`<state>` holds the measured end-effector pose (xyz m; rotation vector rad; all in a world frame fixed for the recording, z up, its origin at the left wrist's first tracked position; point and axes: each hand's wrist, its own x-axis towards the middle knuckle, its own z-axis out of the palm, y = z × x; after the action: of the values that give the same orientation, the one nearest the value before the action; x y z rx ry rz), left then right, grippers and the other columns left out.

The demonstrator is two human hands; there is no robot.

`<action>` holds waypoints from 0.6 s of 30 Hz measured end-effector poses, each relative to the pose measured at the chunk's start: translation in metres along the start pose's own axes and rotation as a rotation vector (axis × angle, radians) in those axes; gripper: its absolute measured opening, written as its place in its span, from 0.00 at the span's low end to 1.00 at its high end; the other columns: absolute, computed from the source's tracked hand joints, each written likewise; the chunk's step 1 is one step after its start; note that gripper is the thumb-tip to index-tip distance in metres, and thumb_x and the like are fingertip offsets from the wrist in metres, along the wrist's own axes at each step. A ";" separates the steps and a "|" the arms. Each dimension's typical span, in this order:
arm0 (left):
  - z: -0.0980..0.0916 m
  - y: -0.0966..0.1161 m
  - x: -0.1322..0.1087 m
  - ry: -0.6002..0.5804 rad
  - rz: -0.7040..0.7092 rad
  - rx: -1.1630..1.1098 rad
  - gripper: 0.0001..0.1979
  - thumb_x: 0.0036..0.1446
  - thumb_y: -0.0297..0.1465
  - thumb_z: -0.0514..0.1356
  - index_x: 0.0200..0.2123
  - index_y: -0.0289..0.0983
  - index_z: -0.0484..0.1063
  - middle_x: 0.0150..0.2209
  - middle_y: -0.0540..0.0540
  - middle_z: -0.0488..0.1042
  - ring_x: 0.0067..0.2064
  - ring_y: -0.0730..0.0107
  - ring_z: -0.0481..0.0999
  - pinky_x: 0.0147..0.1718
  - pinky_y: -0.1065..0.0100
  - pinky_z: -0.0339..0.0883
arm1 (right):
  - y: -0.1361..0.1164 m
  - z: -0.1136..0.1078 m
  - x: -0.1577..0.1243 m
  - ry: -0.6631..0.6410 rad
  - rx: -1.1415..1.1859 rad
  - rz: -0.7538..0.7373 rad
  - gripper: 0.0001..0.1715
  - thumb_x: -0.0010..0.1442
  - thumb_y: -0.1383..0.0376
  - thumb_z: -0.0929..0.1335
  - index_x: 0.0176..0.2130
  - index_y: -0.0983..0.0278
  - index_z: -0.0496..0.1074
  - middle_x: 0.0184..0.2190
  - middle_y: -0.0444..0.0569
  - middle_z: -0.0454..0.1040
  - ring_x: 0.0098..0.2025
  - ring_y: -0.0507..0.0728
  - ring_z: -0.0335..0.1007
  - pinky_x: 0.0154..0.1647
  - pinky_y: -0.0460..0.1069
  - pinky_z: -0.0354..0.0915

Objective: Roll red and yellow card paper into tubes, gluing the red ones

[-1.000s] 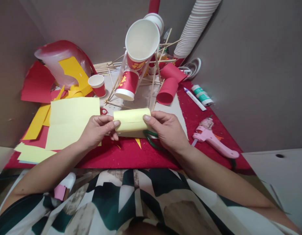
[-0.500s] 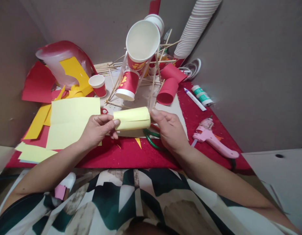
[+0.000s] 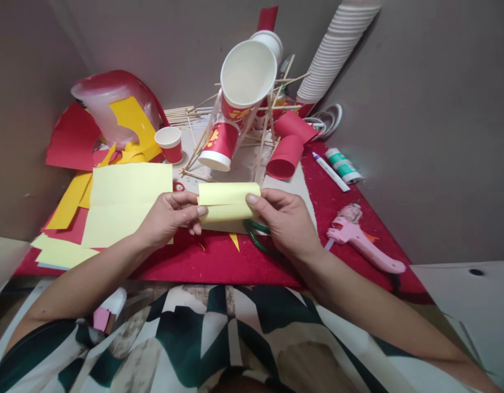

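Observation:
A rolled tube of pale yellow paper (image 3: 228, 203) lies level between my two hands above the front of the table. My left hand (image 3: 174, 214) pinches its left end, thumb in front and fingers behind. At the other end, my right hand (image 3: 287, 221) grips it with the thumb pressed on the front near the paper's overlapping edge. Below and behind the right hand are the green scissor-like handles (image 3: 258, 240), partly covered. A flat pale yellow sheet (image 3: 125, 202) lies to the left of the tube.
A stick frame holding red-and-white paper cups (image 3: 249, 76) stands behind. Red paper tubes (image 3: 285, 157), a marker (image 3: 330, 172) and a pink glue gun (image 3: 360, 240) lie at right. A small cup (image 3: 169, 144), yellow scraps (image 3: 67, 202) and a cup stack (image 3: 342, 49) are around.
My right thumb has moved from the tube's right end onto its front. The tube has turned slightly, and its overlap seam looks a little more gaping. The whole view has shifted slightly.

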<state>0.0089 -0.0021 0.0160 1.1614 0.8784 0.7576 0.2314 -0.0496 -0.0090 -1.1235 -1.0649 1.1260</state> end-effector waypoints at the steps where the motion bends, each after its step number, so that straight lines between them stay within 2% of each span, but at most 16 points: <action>1: -0.001 -0.001 0.001 0.011 -0.007 -0.010 0.13 0.45 0.33 0.75 0.32 0.34 0.78 0.17 0.53 0.75 0.18 0.75 0.75 0.19 0.78 0.69 | 0.001 0.000 0.000 0.001 0.001 0.005 0.19 0.53 0.49 0.77 0.34 0.61 0.83 0.28 0.45 0.82 0.31 0.55 0.77 0.35 0.48 0.73; 8: -0.001 0.000 0.001 -0.040 -0.003 0.004 0.22 0.49 0.43 0.73 0.37 0.31 0.79 0.16 0.48 0.75 0.16 0.75 0.73 0.18 0.78 0.66 | 0.002 -0.001 0.000 0.012 0.003 0.005 0.18 0.54 0.49 0.77 0.35 0.60 0.83 0.29 0.45 0.82 0.33 0.56 0.78 0.37 0.49 0.74; 12: 0.002 0.001 -0.001 -0.057 0.026 0.036 0.22 0.50 0.44 0.73 0.39 0.31 0.79 0.16 0.50 0.75 0.17 0.76 0.73 0.20 0.78 0.68 | 0.002 -0.001 -0.001 0.019 -0.019 -0.018 0.14 0.55 0.52 0.76 0.34 0.60 0.83 0.30 0.44 0.82 0.32 0.53 0.76 0.36 0.47 0.72; 18: 0.003 0.002 -0.005 -0.016 0.058 0.118 0.21 0.54 0.43 0.70 0.41 0.31 0.80 0.17 0.49 0.76 0.18 0.75 0.74 0.22 0.77 0.70 | 0.003 -0.001 -0.001 0.042 -0.091 -0.042 0.16 0.57 0.50 0.75 0.36 0.60 0.82 0.31 0.45 0.82 0.34 0.56 0.77 0.38 0.50 0.74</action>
<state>0.0094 -0.0071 0.0191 1.3011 0.8885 0.7503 0.2322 -0.0508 -0.0120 -1.1859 -1.1105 1.0253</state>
